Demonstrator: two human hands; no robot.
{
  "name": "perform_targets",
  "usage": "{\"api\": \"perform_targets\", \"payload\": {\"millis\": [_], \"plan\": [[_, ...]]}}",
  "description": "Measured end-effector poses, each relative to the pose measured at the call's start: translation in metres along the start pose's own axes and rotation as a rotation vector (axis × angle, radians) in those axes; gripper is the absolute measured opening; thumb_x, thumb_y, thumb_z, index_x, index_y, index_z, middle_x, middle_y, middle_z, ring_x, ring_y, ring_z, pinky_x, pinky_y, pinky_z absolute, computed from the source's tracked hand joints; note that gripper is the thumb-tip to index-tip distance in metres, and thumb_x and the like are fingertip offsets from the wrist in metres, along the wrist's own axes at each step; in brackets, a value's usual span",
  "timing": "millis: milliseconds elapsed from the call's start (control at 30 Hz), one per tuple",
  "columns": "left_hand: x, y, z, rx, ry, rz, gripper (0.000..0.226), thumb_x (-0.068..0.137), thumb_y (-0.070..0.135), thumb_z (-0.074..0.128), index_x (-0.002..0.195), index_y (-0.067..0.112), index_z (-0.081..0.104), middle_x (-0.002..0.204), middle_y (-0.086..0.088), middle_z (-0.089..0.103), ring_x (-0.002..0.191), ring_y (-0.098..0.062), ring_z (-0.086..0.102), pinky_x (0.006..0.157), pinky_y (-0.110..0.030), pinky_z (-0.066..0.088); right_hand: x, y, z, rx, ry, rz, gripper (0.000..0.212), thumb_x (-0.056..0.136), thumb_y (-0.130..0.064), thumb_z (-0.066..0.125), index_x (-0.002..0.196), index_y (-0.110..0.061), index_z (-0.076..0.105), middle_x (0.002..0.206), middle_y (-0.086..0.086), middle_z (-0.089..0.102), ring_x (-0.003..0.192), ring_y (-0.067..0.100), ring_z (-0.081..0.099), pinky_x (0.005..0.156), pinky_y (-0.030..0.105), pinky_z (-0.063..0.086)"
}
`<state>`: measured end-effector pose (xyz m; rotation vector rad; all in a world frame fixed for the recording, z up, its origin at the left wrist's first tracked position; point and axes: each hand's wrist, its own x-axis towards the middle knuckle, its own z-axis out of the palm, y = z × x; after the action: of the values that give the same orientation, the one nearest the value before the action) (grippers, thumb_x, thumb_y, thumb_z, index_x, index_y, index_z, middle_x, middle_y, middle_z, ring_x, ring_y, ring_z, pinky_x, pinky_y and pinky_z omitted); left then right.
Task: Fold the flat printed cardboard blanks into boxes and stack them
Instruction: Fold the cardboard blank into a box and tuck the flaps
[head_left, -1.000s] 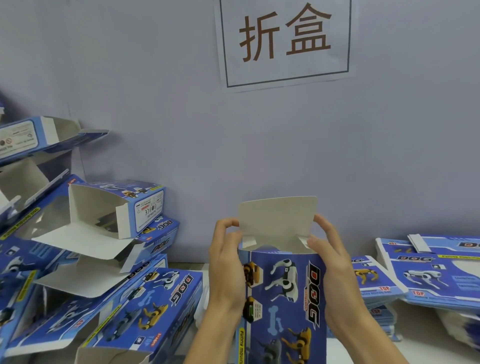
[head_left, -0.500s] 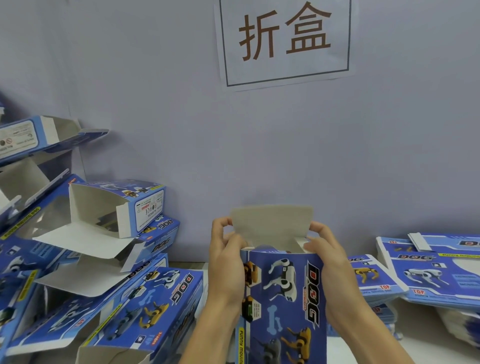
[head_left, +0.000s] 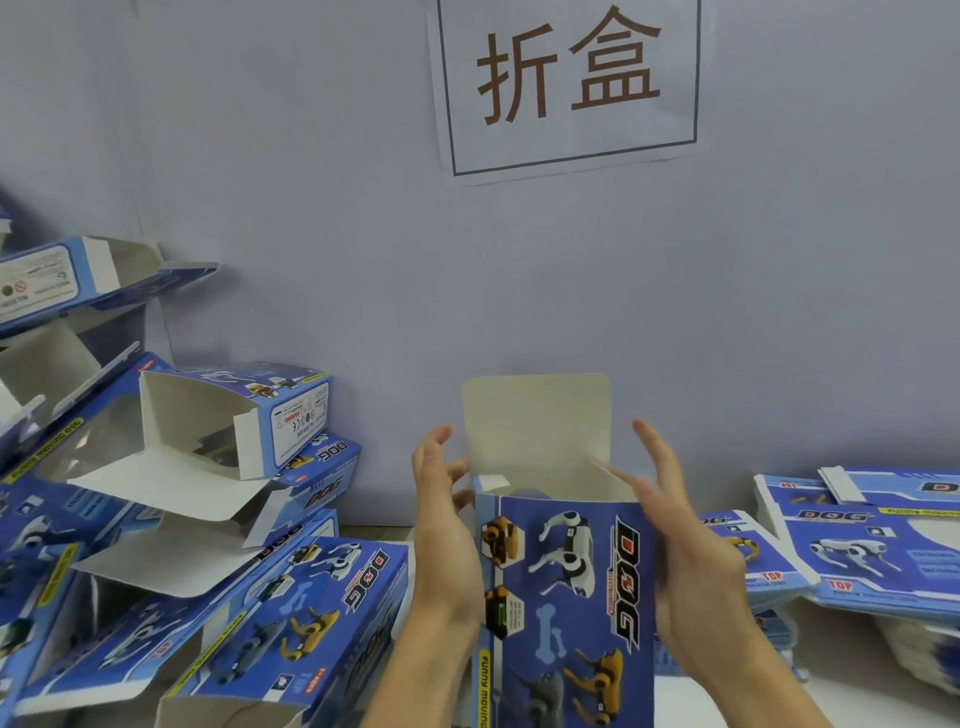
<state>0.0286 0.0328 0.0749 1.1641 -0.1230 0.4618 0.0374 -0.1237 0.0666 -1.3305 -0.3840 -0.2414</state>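
Observation:
A blue printed box (head_left: 566, 587) with robot-dog pictures stands upright in front of me, its top open and its plain lid flap (head_left: 535, 423) sticking straight up. My left hand (head_left: 447, 540) lies flat against the box's left side with fingers straight. My right hand (head_left: 685, 556) is against the right side, fingers spread and blurred, the fingertips near the top right corner. Neither hand curls round the box. The box's bottom is out of view.
Folded blue boxes (head_left: 228, 421) with open ends are piled at the left, one (head_left: 311, 618) lying close to my left forearm. Flat printed blanks (head_left: 862, 535) are stacked at the right. A grey wall with a paper sign (head_left: 566, 83) stands right behind.
Both hands have let go of the top side flaps and opened, sliding a little down the box's sides. The lid flap stands upright again.

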Motion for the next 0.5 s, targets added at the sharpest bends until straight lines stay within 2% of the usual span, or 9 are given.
{"api": "perform_targets", "payload": {"millis": [33,100,167,233,300,367,400,467,500], "plan": [[0.001,0.001,-0.001,0.002,-0.02,-0.015,0.043,0.091,0.064,0.038,0.127,0.045,0.053,0.121,-0.003,0.065,0.117,-0.032,0.062,0.099,-0.059,0.049,-0.001,-0.001,0.0,0.02,-0.028,0.014,0.071,0.08,-0.042,0.073,0.143,-0.044,0.039,0.138,0.007,0.059,0.093,0.02,0.071,0.075,0.027,0.059],[0.002,0.004,-0.002,0.045,-0.075,-0.016,0.06,0.076,0.07,0.043,0.131,0.046,0.049,0.129,0.002,0.061,0.125,-0.029,0.057,0.105,-0.056,0.045,-0.006,-0.002,-0.001,-0.063,-0.004,-0.014,0.073,0.068,-0.054,0.073,0.132,-0.063,0.04,0.12,0.006,0.069,0.093,0.029,0.073,0.074,0.043,0.061],[0.004,0.006,-0.005,0.098,-0.109,-0.007,0.061,0.07,0.071,0.048,0.127,0.048,0.05,0.129,0.009,0.06,0.127,-0.021,0.055,0.108,-0.052,0.042,-0.009,-0.003,-0.006,-0.141,0.098,-0.104,0.076,0.059,-0.068,0.072,0.129,-0.064,0.041,0.111,0.004,0.073,0.094,0.027,0.074,0.081,0.049,0.059],[0.008,0.01,-0.009,0.151,-0.15,-0.014,0.047,0.079,0.067,0.057,0.122,0.048,0.052,0.127,0.013,0.062,0.122,-0.01,0.058,0.104,-0.042,0.047,-0.012,-0.018,-0.008,-0.066,0.145,-0.112,0.07,0.066,-0.068,0.074,0.13,-0.055,0.047,0.103,0.004,0.076,0.088,0.026,0.075,0.074,0.045,0.061],[0.015,0.014,-0.016,0.217,-0.158,-0.018,0.025,0.092,0.053,0.057,0.116,0.046,0.056,0.124,0.012,0.064,0.112,-0.003,0.063,0.089,-0.031,0.052,-0.002,-0.031,-0.015,0.023,0.202,-0.062,0.058,0.078,-0.056,0.071,0.129,-0.034,0.054,0.093,0.006,0.077,0.082,0.023,0.075,0.066,0.035,0.06],[0.019,0.017,-0.022,0.234,-0.157,-0.041,0.022,0.094,0.046,0.056,0.115,0.04,0.058,0.12,0.01,0.067,0.1,-0.007,0.07,0.079,-0.029,0.056,-0.008,-0.033,-0.032,-0.005,0.081,-0.046,0.022,0.097,-0.033,0.058,0.109,-0.014,0.058,0.062,0.004,0.073,0.056,0.006,0.069,0.059,0.015,0.052],[0.02,0.02,-0.024,0.208,-0.161,-0.066,0.028,0.09,0.047,0.058,0.116,0.037,0.059,0.119,0.009,0.068,0.095,-0.012,0.072,0.08,-0.034,0.058,-0.005,-0.031,-0.038,0.023,0.126,-0.03,0.018,0.104,-0.021,0.047,0.093,-0.009,0.055,0.039,-0.002,0.06,0.042,-0.002,0.06,0.049,0.007,0.044],[0.021,0.023,-0.027,0.15,-0.17,-0.13,0.04,0.082,0.049,0.063,0.114,0.026,0.062,0.107,0.001,0.071,0.083,-0.023,0.07,0.079,-0.042,0.056,-0.007,-0.031,-0.028,0.055,-0.046,0.131,0.036,0.106,-0.014,0.036,0.074,-0.007,0.05,0.025,-0.003,0.044,0.033,-0.007,0.051,0.05,0.007,0.043],[0.021,0.024,-0.029,0.127,-0.171,-0.152,0.039,0.082,0.044,0.066,0.111,0.019,0.063,0.094,-0.003,0.073,0.075,-0.023,0.068,0.074,-0.04,0.055,-0.011,-0.034,-0.018,0.055,-0.151,0.191,0.037,0.105,-0.025,0.04,0.084,-0.001,0.059,0.034,0.006,0.054,0.039,-0.004,0.056,0.056,0.007,0.046]]}}
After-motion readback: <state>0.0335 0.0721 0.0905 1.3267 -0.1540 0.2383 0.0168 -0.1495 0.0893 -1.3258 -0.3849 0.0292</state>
